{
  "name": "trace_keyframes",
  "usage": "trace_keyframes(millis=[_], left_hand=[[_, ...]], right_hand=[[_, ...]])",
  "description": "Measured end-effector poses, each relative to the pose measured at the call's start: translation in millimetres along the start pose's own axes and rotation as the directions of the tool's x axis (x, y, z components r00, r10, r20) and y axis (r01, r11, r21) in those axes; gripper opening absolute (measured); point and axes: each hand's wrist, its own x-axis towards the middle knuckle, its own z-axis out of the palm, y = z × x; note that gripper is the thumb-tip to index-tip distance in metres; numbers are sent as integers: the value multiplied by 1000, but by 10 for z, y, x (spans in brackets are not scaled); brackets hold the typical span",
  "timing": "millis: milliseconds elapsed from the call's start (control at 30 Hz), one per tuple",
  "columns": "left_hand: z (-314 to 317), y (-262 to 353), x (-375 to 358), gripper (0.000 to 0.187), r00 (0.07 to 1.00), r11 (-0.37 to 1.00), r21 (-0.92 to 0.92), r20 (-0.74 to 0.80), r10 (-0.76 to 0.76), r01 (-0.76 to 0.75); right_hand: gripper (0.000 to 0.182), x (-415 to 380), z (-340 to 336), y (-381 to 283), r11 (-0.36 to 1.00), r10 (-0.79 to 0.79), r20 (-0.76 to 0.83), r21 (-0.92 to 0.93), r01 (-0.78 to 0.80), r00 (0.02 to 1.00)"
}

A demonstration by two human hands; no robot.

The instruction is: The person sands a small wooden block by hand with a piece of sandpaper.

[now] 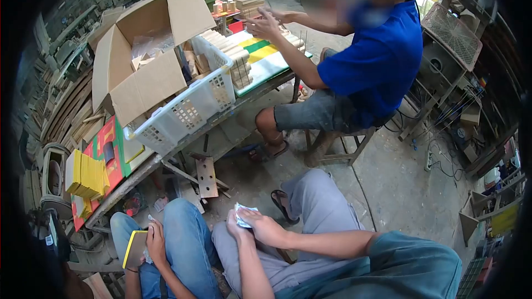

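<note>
My left hand (pixel 239 230) is closed around a crumpled white and blue piece of paper or cloth (pixel 244 215), low in the middle of the view above my grey trousers. From the right, my right hand (pixel 268 229) lies across the same piece, its fingers pressed together on it. The two hands touch, and between them they cover the lower part of the piece.
On my left, a person in jeans holds a yellow-edged board (pixel 134 250). Ahead, a person in a blue shirt (pixel 382 50) reaches over a worktable (pixel 256 89). A white crate (pixel 185 116), an open cardboard box (pixel 147 88) and yellow blocks (pixel 86 174) stand on it.
</note>
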Motion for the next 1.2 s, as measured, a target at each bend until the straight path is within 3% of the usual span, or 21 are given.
trace_keyframes(millis=[67, 133, 200, 267, 333, 367, 533, 600, 633, 733, 800, 867, 900, 933, 1000, 1067, 1133, 1200], left_hand=[[589, 121, -345, 33, 977, 994, 75, -203, -66, 83], [372, 1, -215, 31, 973, 995, 81, -230, -30, 50], [278, 26, -153, 32, 965, 984, 176, -260, 43, 4], [48, -15, 0, 34, 974, 987, 146, -205, 101, -71], [282, 23, -130, 36, 970, 996, 84, -242, -4, 25], [331, 11, -167, 38, 973, 998, 38, -226, -43, 53], [85, 28, -23, 36, 955, 993, 116, -289, 69, -37], [22, 35, -85, 41, 989, 989, -50, -48, -138, 136], [100, -6, -99, 41, 984, 994, 83, -167, -59, 74], [196, -110, -51, 38, 952, 993, 79, -301, -59, 87], [-138, -154, 67, 37, 960, 992, 84, -272, -71, 97], [-385, -118, 188, 36, 974, 969, -109, -7, -226, 223], [-77, -101, 122, 34, 977, 987, -84, -155, -149, 137], [-74, -128, 109, 34, 973, 985, -93, -167, -162, 148], [-73, -125, 126, 28, 958, 968, 61, -174, -228, 241], [118, -67, 150, 21, 954, 964, 7, -148, -262, 266], [289, -63, 262, 27, 914, 968, -1, -329, -237, 251], [212, -200, 389, 25, 890, 978, 87, -436, -131, 187]], right_hand=[[50, 93, 25, 148, 997, 72, 33, 33, -73, 997], [51, 183, -29, 172, 996, 90, 86, 6, -91, 992], [52, 106, 12, 80, 995, 99, 10, -14, -99, 995], [54, 52, 5, 31, 999, 18, -21, -33, -18, 1000], [54, 13, -9, 55, 1000, -22, 14, -16, 22, 1000], [54, 143, 3, 127, 992, 121, 76, -48, -118, 990], [56, -14, 54, 7, 995, 105, 62, -12, -104, 993], [56, -71, 52, 37, 999, 38, 40, 4, -39, 998], [56, -16, 64, 101, 996, 88, 92, 21, -90, 992], [58, 157, 106, 272, 979, 201, 123, -29, -199, 972], [57, 34, 137, 195, 978, 207, 121, -47, -202, 971], [55, -63, 229, 146, 999, 26, -5, -19, -27, 1000], [58, -12, 213, 173, 999, -12, -36, -31, 11, 999], [58, 72, 181, 257, 999, 3, -24, -32, -4, 1000], [59, 244, 181, 638, 981, 190, 37, -43, -189, 981], [58, 273, 204, 1325, 947, 315, 62, -91, -309, 947], [45, 339, -27, 1281, 826, 559, 16, -101, -555, 829], [39, 340, -72, 1274, 785, 613, 57, -164, -598, 788]])
